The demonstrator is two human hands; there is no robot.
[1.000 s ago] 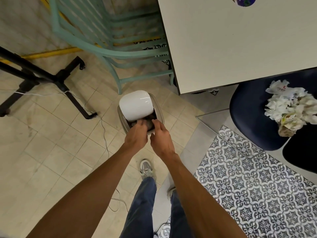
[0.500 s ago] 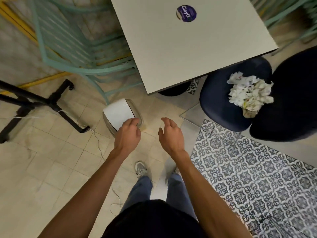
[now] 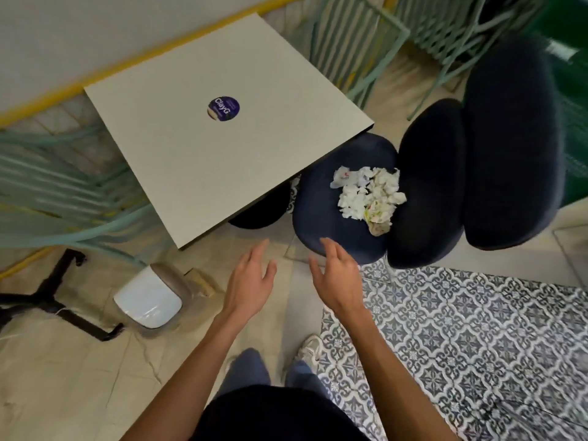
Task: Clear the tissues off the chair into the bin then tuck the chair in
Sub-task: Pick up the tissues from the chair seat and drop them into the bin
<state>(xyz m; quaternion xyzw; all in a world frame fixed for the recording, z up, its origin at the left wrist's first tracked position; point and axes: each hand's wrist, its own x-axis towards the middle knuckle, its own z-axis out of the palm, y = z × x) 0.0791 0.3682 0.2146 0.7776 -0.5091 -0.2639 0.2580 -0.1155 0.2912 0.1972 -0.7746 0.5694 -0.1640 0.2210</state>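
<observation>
A heap of crumpled white tissues [image 3: 369,195] lies on the dark blue chair seat [image 3: 321,211], which pokes out from under the table's right corner. The chair's backrest [image 3: 426,186] stands just right of the heap. The small bin [image 3: 149,300] with its white swing lid sits on the floor at the lower left, lid down. My left hand [image 3: 251,281] hovers with fingers spread between the bin and the chair, holding nothing. My right hand [image 3: 337,278] is beside it, fingers relaxed, its fingertips over the seat's front edge.
A pale square table [image 3: 222,154] with a round purple sticker [image 3: 223,108] fills the upper middle. A second dark blue chair [image 3: 512,141] stands further right. Green metal chairs [image 3: 57,192] are stacked at left and behind. A black stand base [image 3: 54,297] lies left of the bin. A patterned rug [image 3: 471,345] covers the lower right.
Both hands have left the bin's mouth and swung right toward the chair, empty. The bin's lid has dropped shut, and my view has turned to the seat with the tissues.
</observation>
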